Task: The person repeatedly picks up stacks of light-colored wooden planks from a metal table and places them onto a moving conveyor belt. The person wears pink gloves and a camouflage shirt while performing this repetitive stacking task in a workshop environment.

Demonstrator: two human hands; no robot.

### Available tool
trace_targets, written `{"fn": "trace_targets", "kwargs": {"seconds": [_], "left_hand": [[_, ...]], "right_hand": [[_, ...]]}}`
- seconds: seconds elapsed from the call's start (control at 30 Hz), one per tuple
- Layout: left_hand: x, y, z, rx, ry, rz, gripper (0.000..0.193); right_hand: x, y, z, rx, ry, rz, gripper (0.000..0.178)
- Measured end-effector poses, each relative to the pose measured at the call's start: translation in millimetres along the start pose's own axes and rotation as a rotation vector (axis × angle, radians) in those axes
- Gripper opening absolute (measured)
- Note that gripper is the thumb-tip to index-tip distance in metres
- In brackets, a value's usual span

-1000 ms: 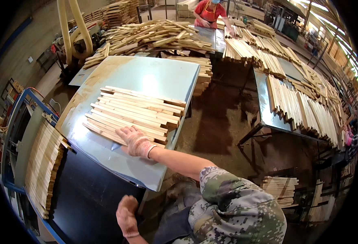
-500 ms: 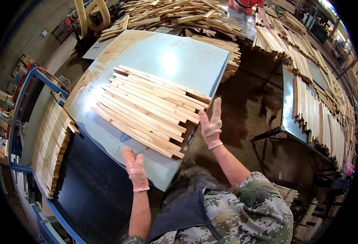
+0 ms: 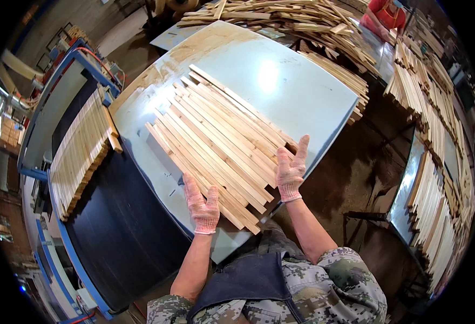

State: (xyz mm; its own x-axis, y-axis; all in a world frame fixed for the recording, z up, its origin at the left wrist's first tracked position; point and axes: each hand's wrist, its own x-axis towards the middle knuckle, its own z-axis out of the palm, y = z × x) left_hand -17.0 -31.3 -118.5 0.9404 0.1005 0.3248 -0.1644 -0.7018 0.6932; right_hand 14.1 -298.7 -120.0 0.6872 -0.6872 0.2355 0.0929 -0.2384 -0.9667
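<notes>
A row of long, narrow wooden strips (image 3: 216, 143) lies side by side on a pale blue metal-topped table (image 3: 307, 89), their near ends uneven. My left hand (image 3: 201, 208), in a pinkish knit glove, is at the left side of the row near its front end, fingers stretched out and apart. At the right side, near the strips' front corner, my gloved right hand (image 3: 291, 171) is upright with thumb and fingers spread. Both hands flank the row; whether the palms press on the outer strips is hard to tell.
To the left runs a black conveyor belt (image 3: 119, 227) in a blue frame, carrying a slanted row of strips (image 3: 83, 156). A loose strip heap (image 3: 302, 19) lies behind the table. More strips cover a right-hand bench (image 3: 432, 216). A person in red (image 3: 384, 20) works at the far right.
My hands have come inward to the two sides of the strips, which now lie closer together. The view has shifted, so the table appears further right.
</notes>
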Motion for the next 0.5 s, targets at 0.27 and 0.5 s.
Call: {"fn": "trace_targets", "kwargs": {"seconds": [0.27,0.5], "left_hand": [[-6.8,-2.5,-1.8,0.094,0.036,0.023,0.090],[5.7,4.5,-4.4,0.052,0.046,0.042,0.097]], "right_hand": [[65.1,0.5,-33.2,0.032,-0.378,0.001,0.078],[191.2,1.1,67.1,-0.622,-0.769,-0.155,0.066]]}}
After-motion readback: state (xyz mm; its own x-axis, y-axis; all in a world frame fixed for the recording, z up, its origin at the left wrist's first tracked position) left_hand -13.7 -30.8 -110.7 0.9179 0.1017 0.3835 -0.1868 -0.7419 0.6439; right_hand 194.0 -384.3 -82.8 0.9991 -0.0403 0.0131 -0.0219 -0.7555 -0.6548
